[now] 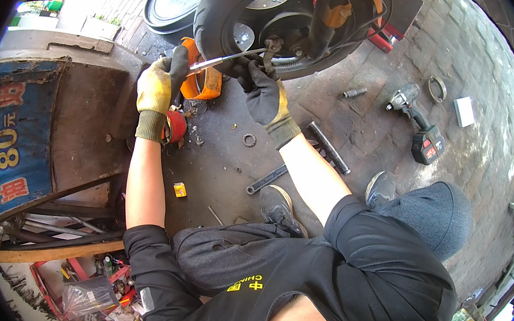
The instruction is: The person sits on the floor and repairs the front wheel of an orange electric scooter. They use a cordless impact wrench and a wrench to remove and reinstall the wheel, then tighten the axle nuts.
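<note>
My left hand (pixel 157 88), in a yellow and black work glove, is closed round the handle end of a screwdriver-like tool (pixel 226 58) with a long thin metal shaft. The shaft reaches right to a worn metal lever (pixel 271 55) at the hub of a wheel with a black tyre (pixel 213 27). Just under that hub, my gloved right hand (pixel 268 99) has its fingers bent against the lever's lower end; the exact contact is partly hidden. An orange ring-shaped part (pixel 209 86) stands on the ground below the tool, between my hands.
Right of the wheel lie a cordless impact wrench (pixel 418 121), a socket (pixel 355 92), a metal ring (pixel 437 89) and a white box (pixel 463 112). A bar-handled tool (pixel 329 148) lies by my shoe (pixel 283 209). A rusty-edged cabinet (pixel 91 113) stands close on the left.
</note>
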